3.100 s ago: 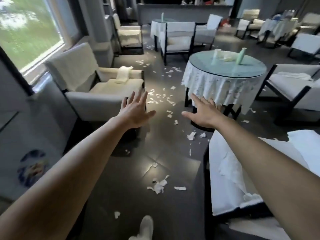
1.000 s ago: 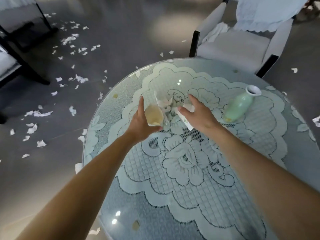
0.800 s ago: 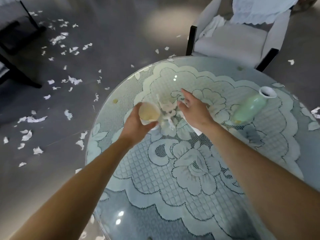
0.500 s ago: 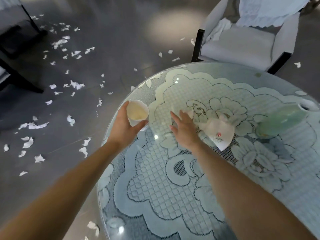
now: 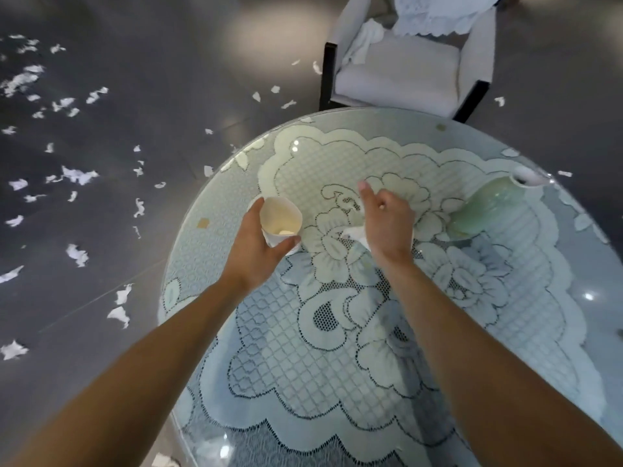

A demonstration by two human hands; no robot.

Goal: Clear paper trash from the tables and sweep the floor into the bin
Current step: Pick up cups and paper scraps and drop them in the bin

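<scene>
I stand at a round glass-topped table (image 5: 215, 298) with a lace cloth under the glass. My left hand (image 5: 256, 244) grips a white paper cup (image 5: 279, 222) near the table's left edge, its mouth tilted towards me. My right hand (image 5: 387, 224) is over the middle of the table, fingers curled round crumpled white paper (image 5: 354, 234) that sticks out below the palm; the index finger points away. Many torn paper scraps (image 5: 79, 175) lie scattered on the dark floor to the left.
A pale green vase (image 5: 485, 210) lies on its side at the table's right. A white armchair (image 5: 397, 72) with a lace cover stands just beyond the table. More scraps (image 5: 119, 313) lie close to the table's left edge.
I walked from the aisle to this table. My left hand picked up the cup and moved it left; my right hand gathered the crumpled paper off the glass and now holds it.
</scene>
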